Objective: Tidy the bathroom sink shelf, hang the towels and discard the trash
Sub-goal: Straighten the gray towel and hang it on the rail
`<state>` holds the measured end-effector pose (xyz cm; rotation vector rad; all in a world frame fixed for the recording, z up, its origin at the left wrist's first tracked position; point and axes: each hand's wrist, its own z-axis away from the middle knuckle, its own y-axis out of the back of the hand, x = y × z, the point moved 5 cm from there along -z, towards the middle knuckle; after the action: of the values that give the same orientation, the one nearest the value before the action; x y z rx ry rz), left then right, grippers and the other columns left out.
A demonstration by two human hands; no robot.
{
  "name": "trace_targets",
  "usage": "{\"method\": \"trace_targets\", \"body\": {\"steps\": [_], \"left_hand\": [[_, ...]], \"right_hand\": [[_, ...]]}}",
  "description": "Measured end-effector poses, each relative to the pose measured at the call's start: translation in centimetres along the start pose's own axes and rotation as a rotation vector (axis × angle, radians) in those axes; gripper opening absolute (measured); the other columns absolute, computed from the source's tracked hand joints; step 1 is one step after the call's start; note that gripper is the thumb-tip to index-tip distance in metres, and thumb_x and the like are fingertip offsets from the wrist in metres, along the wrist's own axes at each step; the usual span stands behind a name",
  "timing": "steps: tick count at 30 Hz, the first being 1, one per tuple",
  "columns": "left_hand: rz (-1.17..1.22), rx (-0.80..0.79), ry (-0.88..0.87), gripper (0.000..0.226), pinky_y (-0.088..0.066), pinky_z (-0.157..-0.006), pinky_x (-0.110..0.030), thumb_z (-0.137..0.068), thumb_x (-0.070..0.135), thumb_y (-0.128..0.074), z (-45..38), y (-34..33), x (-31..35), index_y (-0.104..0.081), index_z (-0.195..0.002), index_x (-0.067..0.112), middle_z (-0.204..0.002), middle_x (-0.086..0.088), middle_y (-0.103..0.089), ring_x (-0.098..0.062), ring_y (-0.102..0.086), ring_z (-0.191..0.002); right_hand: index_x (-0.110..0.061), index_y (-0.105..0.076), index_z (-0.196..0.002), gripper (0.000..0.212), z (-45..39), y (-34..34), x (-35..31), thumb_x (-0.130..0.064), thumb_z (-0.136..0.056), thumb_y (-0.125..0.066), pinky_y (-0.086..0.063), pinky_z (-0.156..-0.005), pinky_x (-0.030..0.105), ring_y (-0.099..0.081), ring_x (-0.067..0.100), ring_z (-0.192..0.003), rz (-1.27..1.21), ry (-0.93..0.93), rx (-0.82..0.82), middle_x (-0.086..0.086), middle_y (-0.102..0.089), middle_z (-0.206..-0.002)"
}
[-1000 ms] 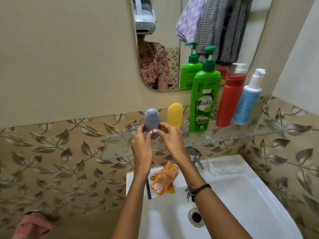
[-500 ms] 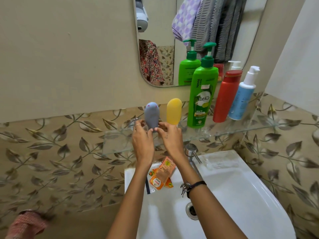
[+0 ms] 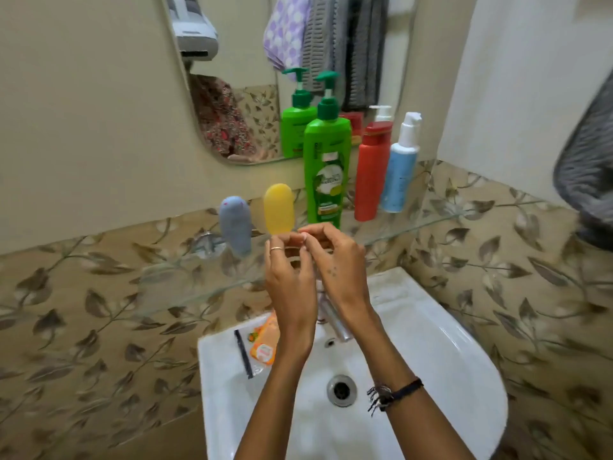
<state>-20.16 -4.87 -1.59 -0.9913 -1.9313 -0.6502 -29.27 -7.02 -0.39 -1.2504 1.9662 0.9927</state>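
Observation:
A grey capsule-shaped bottle (image 3: 235, 227) stands on the glass shelf (image 3: 185, 277), just left of a yellow one (image 3: 278, 209). Further right on the shelf are a green pump bottle (image 3: 326, 167), a red bottle (image 3: 370, 171) and a blue pump bottle (image 3: 399, 171). My left hand (image 3: 288, 283) and my right hand (image 3: 338, 260) hover close together in front of the yellow bottle. Their fingers are loosely curled with the tips near each other, and they hold nothing. Orange wrappers (image 3: 265, 343) and a thin black item (image 3: 243, 353) lie on the sink's left rim.
The white sink (image 3: 431, 360) with its chrome tap (image 3: 331, 317) sits below the shelf. A grey towel (image 3: 583, 167) hangs at the right edge. The mirror (image 3: 238, 34) above reflects hanging lilac and grey towels.
Both hands have let go of the grey bottle, which now stands on the shelf, and have shifted right toward the yellow bottle. The view has turned slightly left.

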Motion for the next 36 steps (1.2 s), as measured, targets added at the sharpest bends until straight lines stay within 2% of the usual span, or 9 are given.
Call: {"method": "trace_targets", "body": {"steps": [9,14,18,21,24,28,31,33,36], "left_hand": [[0.374,-0.281,-0.248,0.014,-0.051,-0.076,-0.022,-0.085,0.011,-0.056,4.4,-9.9,14.2,-0.053,-0.086,0.024,-0.088,-0.001,-0.061,-0.009,-0.059,-0.082],[0.567,-0.384,-0.411,0.024,-0.043,-0.073,-0.006,-0.084,0.012,-0.053,7.4,-13.1,23.5,-0.050,-0.087,0.035,-0.085,0.015,-0.059,0.006,-0.057,-0.083],[0.605,-0.393,-0.585,0.014,-0.048,-0.082,-0.016,-0.089,0.016,-0.053,9.1,-14.6,29.6,-0.053,-0.098,0.027,-0.098,0.006,-0.061,-0.004,-0.058,-0.094],[0.561,-0.410,-0.650,0.018,-0.049,-0.091,-0.034,-0.088,0.013,-0.054,9.9,-15.5,33.3,-0.057,-0.105,0.020,-0.105,0.003,-0.059,-0.014,-0.055,-0.105],[0.487,-0.434,-0.672,0.021,-0.044,-0.090,-0.030,-0.090,0.013,-0.051,9.9,-16.2,36.6,-0.057,-0.110,0.016,-0.112,-0.001,-0.058,-0.015,-0.051,-0.109],[0.355,-0.418,-0.691,0.028,-0.030,-0.081,-0.014,-0.090,0.019,-0.049,8.7,-16.9,40.0,-0.053,-0.117,0.017,-0.122,-0.002,-0.054,-0.016,-0.045,-0.116],[0.228,-0.426,-0.700,0.041,-0.037,-0.099,-0.031,-0.086,0.026,-0.055,8.1,-17.3,41.7,-0.048,-0.125,0.019,-0.128,-0.005,-0.048,-0.022,-0.044,-0.120],[0.135,-0.440,-0.686,0.054,-0.036,-0.102,-0.039,-0.082,0.034,-0.058,8.1,-17.9,42.5,-0.043,-0.131,0.019,-0.133,-0.008,-0.043,-0.026,-0.041,-0.123],[-0.004,-0.485,-0.629,0.071,-0.035,-0.101,-0.049,-0.076,0.031,-0.061,8.3,-19.1,43.0,-0.029,-0.139,0.019,-0.139,-0.012,-0.033,-0.033,-0.036,-0.124]], "right_hand": [[-0.019,-0.066,-0.096,0.013,-0.3,18.9,-6.5,-0.015,-0.089,-0.055,-0.054,-0.077,0.033,-0.065,0.012,-0.084,0.324,0.149,0.313,-0.002,-0.070,-0.094],[-0.013,-0.062,-0.113,0.030,1.7,27.5,-12.9,-0.002,-0.088,-0.050,-0.046,-0.093,0.024,-0.059,0.012,-0.105,0.544,0.371,0.477,0.002,-0.065,-0.113],[-0.005,-0.049,-0.132,0.045,2.4,32.4,-16.8,0.004,-0.088,-0.046,-0.025,-0.112,0.018,-0.039,0.017,-0.134,0.698,0.451,0.584,0.010,-0.046,-0.141],[-0.003,-0.032,-0.141,0.054,2.2,35.9,-18.2,0.000,-0.089,-0.048,-0.014,-0.119,0.029,-0.021,0.022,-0.143,0.788,0.369,0.686,0.014,-0.027,-0.151],[0.000,-0.017,-0.145,0.067,0.9,38.9,-18.4,-0.016,-0.091,-0.052,-0.012,-0.118,0.036,-0.011,0.024,-0.145,0.719,0.214,0.705,0.018,-0.015,-0.154],[0.005,-0.024,-0.138,0.069,-2.1,40.3,-17.8,-0.031,-0.088,-0.055,-0.025,-0.112,0.035,-0.031,0.031,-0.136,0.666,0.044,0.645,0.024,-0.034,-0.144],[0.003,-0.033,-0.131,0.055,-2.1,40.0,-17.5,-0.028,-0.090,-0.051,-0.031,-0.081,0.012,-0.054,0.030,-0.111,0.707,0.036,0.653,0.018,-0.055,-0.122],[-0.001,-0.037,-0.130,0.045,-1.0,39.1,-16.8,-0.019,-0.091,-0.050,-0.029,-0.075,0.017,-0.055,0.032,-0.105,0.653,0.061,0.673,0.018,-0.055,-0.118],[0.000,-0.025,-0.140,0.058,0.3,36.6,-14.7,-0.024,-0.092,-0.047,-0.043,-0.091,0.037,-0.052,0.036,-0.114,0.658,-0.004,0.604,0.021,-0.051,-0.128]]}}
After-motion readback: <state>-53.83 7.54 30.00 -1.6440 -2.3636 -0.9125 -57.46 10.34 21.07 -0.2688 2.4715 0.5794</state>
